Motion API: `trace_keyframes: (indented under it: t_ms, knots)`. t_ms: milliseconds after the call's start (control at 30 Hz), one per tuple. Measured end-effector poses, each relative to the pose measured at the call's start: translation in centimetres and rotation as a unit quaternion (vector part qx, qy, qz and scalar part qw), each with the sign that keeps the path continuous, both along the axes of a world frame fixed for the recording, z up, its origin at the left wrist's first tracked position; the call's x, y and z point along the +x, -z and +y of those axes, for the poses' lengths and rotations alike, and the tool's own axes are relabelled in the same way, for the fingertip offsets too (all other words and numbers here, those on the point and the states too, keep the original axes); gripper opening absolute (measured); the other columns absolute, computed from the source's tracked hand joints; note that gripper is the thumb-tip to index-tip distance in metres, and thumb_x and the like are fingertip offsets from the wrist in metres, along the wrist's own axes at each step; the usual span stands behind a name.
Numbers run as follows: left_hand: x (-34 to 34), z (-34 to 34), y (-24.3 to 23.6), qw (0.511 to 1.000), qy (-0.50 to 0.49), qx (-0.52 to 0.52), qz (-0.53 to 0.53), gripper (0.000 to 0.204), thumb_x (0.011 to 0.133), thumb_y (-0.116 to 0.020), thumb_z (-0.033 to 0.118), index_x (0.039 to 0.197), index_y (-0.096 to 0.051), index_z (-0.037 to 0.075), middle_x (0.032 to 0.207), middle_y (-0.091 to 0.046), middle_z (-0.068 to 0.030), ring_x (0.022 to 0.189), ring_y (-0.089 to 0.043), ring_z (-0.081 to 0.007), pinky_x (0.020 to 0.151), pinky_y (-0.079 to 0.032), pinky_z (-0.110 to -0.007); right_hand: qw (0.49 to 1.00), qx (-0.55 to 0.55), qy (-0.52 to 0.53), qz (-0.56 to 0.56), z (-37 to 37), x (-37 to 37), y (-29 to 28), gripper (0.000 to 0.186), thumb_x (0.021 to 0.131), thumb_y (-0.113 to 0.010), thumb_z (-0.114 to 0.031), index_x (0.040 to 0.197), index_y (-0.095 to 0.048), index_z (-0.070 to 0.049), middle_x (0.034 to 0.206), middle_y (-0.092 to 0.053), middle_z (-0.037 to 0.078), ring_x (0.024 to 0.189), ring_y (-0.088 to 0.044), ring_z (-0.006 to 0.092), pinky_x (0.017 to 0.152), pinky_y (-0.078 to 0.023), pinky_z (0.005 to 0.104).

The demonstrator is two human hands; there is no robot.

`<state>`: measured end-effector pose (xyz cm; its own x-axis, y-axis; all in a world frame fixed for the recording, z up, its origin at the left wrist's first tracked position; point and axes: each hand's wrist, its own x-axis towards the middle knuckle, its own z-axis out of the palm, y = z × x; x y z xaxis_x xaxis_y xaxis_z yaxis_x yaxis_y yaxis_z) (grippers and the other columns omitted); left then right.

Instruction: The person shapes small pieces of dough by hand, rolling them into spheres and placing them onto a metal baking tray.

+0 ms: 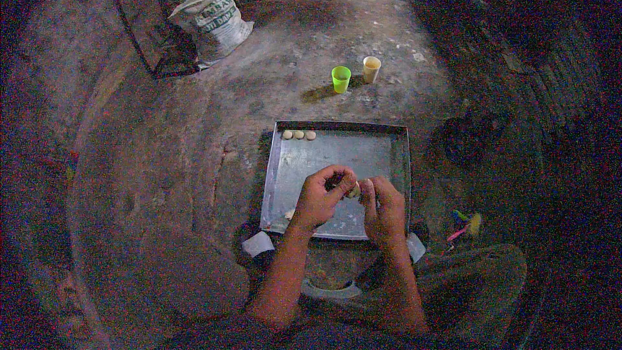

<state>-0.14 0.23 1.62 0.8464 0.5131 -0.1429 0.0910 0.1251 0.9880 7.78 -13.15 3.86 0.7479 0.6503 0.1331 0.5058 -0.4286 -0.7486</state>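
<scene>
My left hand (322,194) and my right hand (382,207) meet above a square metal tray (269,175). The fingertips of both are closed on a small pale dough piece (354,191), partly hidden by my fingers. Three round flat dough pieces (299,135) lie in a row in the tray's far left corner. A pale lump (289,214) lies at the near left of the tray, partly behind my left hand.
A green cup (341,80) and a cream cup (371,70) stand on the floor beyond the tray. A white sack (219,32) sits beside a dark frame at back left. Small coloured items (474,224) lie right of the tray. My folded legs (473,285) flank my arms.
</scene>
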Motion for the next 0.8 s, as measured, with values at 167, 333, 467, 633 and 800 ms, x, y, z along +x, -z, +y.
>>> trace_keyframes:
  t_ms: [167,333,467,633,800]
  knots:
    - [0.4,-1.3,2.9,0.99,-0.125,-0.036,-0.048,0.024,0.093,-0.069,0.024,0.102,-0.064,0.002,0.092,-0.067,-0.0026,0.085,-0.062,-0.0106,0.076,-0.051,-0.027,0.981,0.131,0.03,0.142,1.2,-1.4,0.1,0.017,0.096,-0.063,-0.016,0.098,-0.067,0.0,0.09,-0.07,0.008,0.083,-0.066,0.0141,0.074,-0.052,0.0287]
    - [0.7,-2.3,1.5,0.983,-0.127,-0.099,-0.093,0.022,0.09,-0.072,0.02,0.102,-0.064,0.003,0.093,-0.067,-0.0028,0.088,-0.062,-0.0111,0.079,-0.052,-0.028,0.984,0.115,0.057,0.122,0.5,-0.9,0.6,0.017,0.097,-0.06,-0.014,0.1,-0.067,0.002,0.092,-0.07,0.008,0.086,-0.066,0.0155,0.076,-0.052,0.0294]
    - [0.0,-0.5,-1.1,1.0,-0.025,0.01,-0.003,0.02,0.09,-0.072,0.02,0.096,-0.065,0.003,0.09,-0.065,-0.0014,0.085,-0.062,-0.0107,0.078,-0.051,-0.028,0.998,0.058,0.014,0.009,0.0,-0.4,-2.0,0.018,0.097,-0.059,-0.014,0.101,-0.067,0.001,0.088,-0.068,0.008,0.082,-0.065,0.0165,0.074,-0.051,0.0297]
    - [0.1,-1.1,0.5,0.99,-0.068,0.122,-0.02,0.022,0.092,-0.069,0.025,0.092,-0.066,0.003,0.085,-0.063,-0.0012,0.078,-0.059,-0.0089,0.072,-0.049,-0.027,0.983,0.127,0.038,0.128,0.2,-0.5,-0.9,0.017,0.097,-0.06,-0.014,0.106,-0.066,-0.001,0.088,-0.067,0.008,0.081,-0.064,0.0165,0.072,-0.052,0.03]
    - [0.6,-2.2,1.1,0.99,-0.13,0.051,-0.013,0.026,0.094,-0.067,0.029,0.091,-0.068,0.004,0.082,-0.064,-0.0005,0.075,-0.056,-0.0076,0.067,-0.046,-0.025,0.973,0.188,0.038,0.129,1.0,-1.3,-1.5,0.023,0.093,-0.065,-0.009,0.114,-0.065,-0.001,0.094,-0.066,0.008,0.087,-0.065,0.015,0.075,-0.053,0.0286]
